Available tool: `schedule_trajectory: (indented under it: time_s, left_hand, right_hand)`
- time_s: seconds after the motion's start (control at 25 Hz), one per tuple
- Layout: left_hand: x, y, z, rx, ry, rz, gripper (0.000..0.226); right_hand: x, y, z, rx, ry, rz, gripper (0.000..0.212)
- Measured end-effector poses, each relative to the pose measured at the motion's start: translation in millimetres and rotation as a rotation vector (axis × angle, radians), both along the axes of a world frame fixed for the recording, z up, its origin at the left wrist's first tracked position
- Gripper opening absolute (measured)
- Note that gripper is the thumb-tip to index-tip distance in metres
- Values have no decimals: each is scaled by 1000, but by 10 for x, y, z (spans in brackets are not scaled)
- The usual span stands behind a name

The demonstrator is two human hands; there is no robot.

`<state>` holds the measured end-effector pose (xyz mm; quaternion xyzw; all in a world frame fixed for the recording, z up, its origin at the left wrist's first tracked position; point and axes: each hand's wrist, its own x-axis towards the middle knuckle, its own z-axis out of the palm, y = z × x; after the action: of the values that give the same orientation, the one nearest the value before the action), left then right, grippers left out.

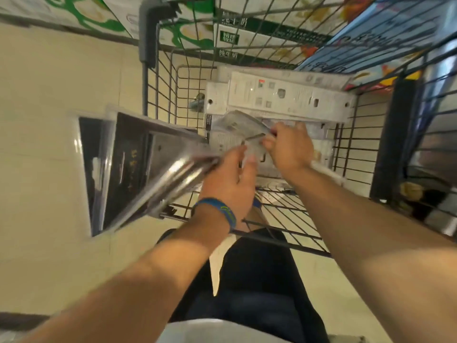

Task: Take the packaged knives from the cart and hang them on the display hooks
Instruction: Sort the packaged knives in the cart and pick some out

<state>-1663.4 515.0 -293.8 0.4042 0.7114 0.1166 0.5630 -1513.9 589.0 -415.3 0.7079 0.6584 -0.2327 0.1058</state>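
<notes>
Packages crowd my view. My left hand (pixel 230 179) grips a fanned bundle of clear-plastic knife packs with black cards (pixel 128 164), held out past the left side of the grey wire cart (pixel 148 30). My right hand (pixel 289 147) is down in the basket, fingers curled and pinching a crumpled clear blister pack (pixel 237 127) that lies on the pile of white-backed knife packs (pixel 279 97). A blue wristband (pixel 217 211) circles the left wrist.

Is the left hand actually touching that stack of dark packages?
Touching. The head view shows the left hand gripping the near end of the stack of dark packages, which sticks out from it beside the cart.
</notes>
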Motion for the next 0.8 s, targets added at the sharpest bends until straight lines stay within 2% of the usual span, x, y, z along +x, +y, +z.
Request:
schedule_trajectory:
  time_s: [0.04, 0.12, 0.2, 0.28, 0.32, 0.44, 0.56, 0.68, 0.8]
  left_hand:
    - [-87, 82, -22, 134, 96, -139, 37]
    - [-281, 260, -76, 267, 430, -684, 36]
    - [-439, 384, -108, 131, 851, -1154, 46]
    - [-532, 471, -54, 9, 1173, -1349, 54]
    - [-535, 479, -4, -35, 1236, -1377, 54]
    - [-440, 310, 68, -137, 1232, -1463, 45]
    - [-450, 136, 205, -63, 1295, -1570, 45]
    - [-460, 376, 376, -18, 1072, -1355, 37]
    - [-413, 598, 601, -15, 782, -1012, 39]
  right_hand:
    - [-12, -54, 114, 79, 30, -54, 26]
    - [-40, -162, 350, 155, 57, -102, 23]
    - [-53, -320, 598, 164, 37, -45, 36]
    - [-58, -461, 809, 205, 25, 10, 42]
    - [-64, -519, 908, 224, 34, 24, 44]
    - [-69, -663, 1185, 195, 99, -20, 48]
    - [-17, -801, 1394, 161, 213, -134, 55]
    - [80, -921, 1568, 150, 321, -297, 40]
    - [120, -971, 1715, 26, 380, -393, 45]
